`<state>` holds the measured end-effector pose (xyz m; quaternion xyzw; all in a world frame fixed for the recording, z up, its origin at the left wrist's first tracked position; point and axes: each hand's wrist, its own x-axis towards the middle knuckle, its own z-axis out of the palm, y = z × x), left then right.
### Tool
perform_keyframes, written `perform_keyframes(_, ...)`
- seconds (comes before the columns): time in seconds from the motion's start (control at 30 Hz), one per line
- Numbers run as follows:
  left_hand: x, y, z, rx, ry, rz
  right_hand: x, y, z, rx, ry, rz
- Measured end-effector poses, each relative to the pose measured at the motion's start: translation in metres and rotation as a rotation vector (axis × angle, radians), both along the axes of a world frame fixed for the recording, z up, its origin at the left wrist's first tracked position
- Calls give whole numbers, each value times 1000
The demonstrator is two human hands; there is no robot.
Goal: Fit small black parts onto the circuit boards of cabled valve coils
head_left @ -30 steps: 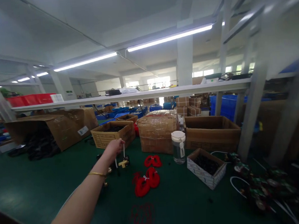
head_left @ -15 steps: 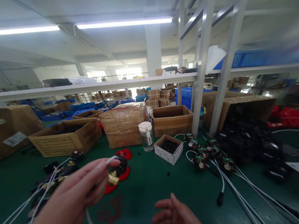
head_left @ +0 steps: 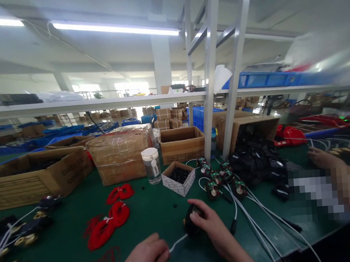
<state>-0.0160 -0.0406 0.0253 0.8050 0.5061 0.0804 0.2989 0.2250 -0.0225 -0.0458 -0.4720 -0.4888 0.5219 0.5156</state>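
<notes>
My right hand (head_left: 210, 223) grips a small black housing (head_left: 188, 222), thumb on its near side and fingers over its top, just above the green table (head_left: 156, 212). A white cable (head_left: 178, 241) runs from the housing to my left hand (head_left: 149, 255), whose fingers are closed around it. Red wire bundles (head_left: 116, 215) lie to the left of both hands. Beyond the right hand stands an open patterned carton (head_left: 181, 184) filled with small black parts (head_left: 179, 173). Circuit-board assemblies (head_left: 213, 188) with white cables lie to its right.
Black housings (head_left: 259, 161) are piled at the right by a tipped cardboard box (head_left: 252, 121). A clear jar (head_left: 151, 168) stands behind. Metal shelf posts (head_left: 210, 84) rise from the table. At far right another person's hand (head_left: 325, 159) reaches over cables. Brass-fitted black units (head_left: 23, 239) lie left.
The view has swung right. The black unit, earlier raised in my left hand, is now low in my right hand, which was open before. My left hand has dropped onto its cable.
</notes>
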Motion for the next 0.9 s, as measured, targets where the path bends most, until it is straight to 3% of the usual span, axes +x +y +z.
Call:
perform_keyframes(0.1, 24, 16, -24, 86, 189, 136, 9, 20, 10, 165, -282, -20)
perform_keyframes(0.23, 49, 40, -47, 223, 285, 180, 13, 29, 15, 261, -530, 31)
perform_keyframes(0.37, 52, 77, -45, 433, 274, 110, 10, 21, 10, 283, -582, 149)
perform_keyframes(0.57, 56, 128, -48, 533, 182, -16, -6, 10, -2, 298, -616, 233)
perform_keyframes(0.73, 55, 135, -67, 533, 113, 40, 0, 10, -10, 296, -524, 270)
perform_keyframes(0.9, 36, 112, -71, 498, 21, 138, 10, 13, -18, 258, -446, 248)
